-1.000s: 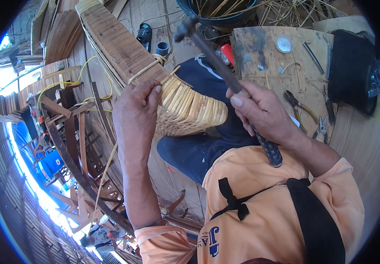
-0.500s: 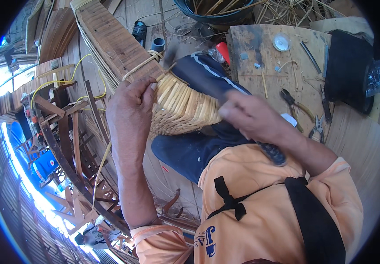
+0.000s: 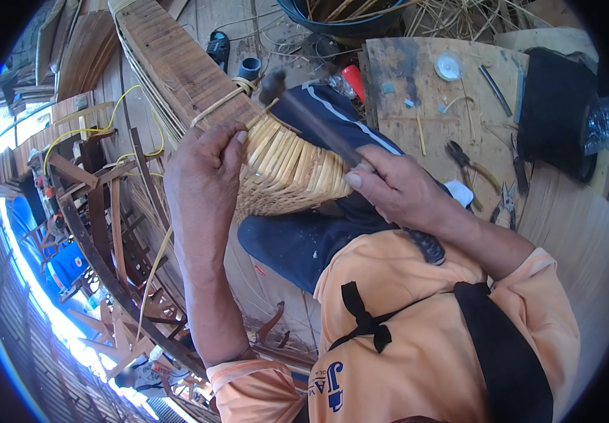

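My right hand (image 3: pixel 395 185) is wrapped round a hammer (image 3: pixel 322 123), its dark head raised at the upper left and its black grip end showing below my fist. My left hand (image 3: pixel 207 158) is closed in a pinch at the edge of a woven rattan piece (image 3: pixel 294 166); what lies between thumb and fingers is hidden. Pale strips fold side by side over the rim of that weave, which rests by my legs. A long brown wooden board (image 3: pixel 177 60) meets it at the rim, with a cane strip (image 3: pixel 216 109) tied across it.
Pliers (image 3: pixel 472 169), snips (image 3: pixel 507 204) and a small white dish (image 3: pixel 447 67) lie on a plywood sheet (image 3: pixel 396 60) at the right. A dark tub (image 3: pixel 347 28) holding canes stands at the far side. Curved wooden frames (image 3: pixel 96 233) crowd the left, near a yellow cable (image 3: pixel 114 116).
The hammer, blurred before, now shows sharply with its head a little higher. My right hand has shifted slightly; my left hand keeps its pinch at the weave's edge.
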